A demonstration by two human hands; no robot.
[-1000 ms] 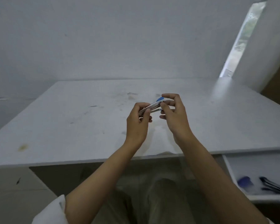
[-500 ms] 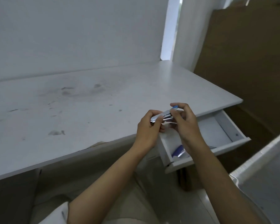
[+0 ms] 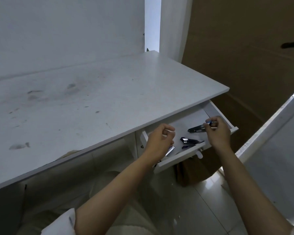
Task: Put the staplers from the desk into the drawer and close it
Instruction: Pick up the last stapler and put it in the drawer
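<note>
Fingers of the right hand pinch the blue-tipped end of a dark stapler, which stretches away from those fingertips toward the middle of the open drawer. Whether its far end already rests on the drawer floor cannot be told. The left hand hovers over the drawer's other end, its fingers curled loosely together and holding nothing visible.

Below the right fingertips, toward the drawer front, lies a second stapler, dark with a shiny top. Just under the left hand's knuckles a third, silver stapler peeks out, partly hidden.

Risks from here, as a judgement: the pinch is at one extreme tip, so the stapler could swing or slip and clatter onto the one beneath. If it ends up propped on another stapler or against the drawer wall, it might catch the underside of the desk when the drawer is pushed in. Both hands are inside the drawer opening, so pushing it shut too soon could nip fingers.

Above and beyond both hands spreads the desk, white, scuffed with grey smudges, with no staplers left on the part in view. A plain white wall stands behind it, brown board lies beyond the right fingers, and glossy floor tiles shine below.
</note>
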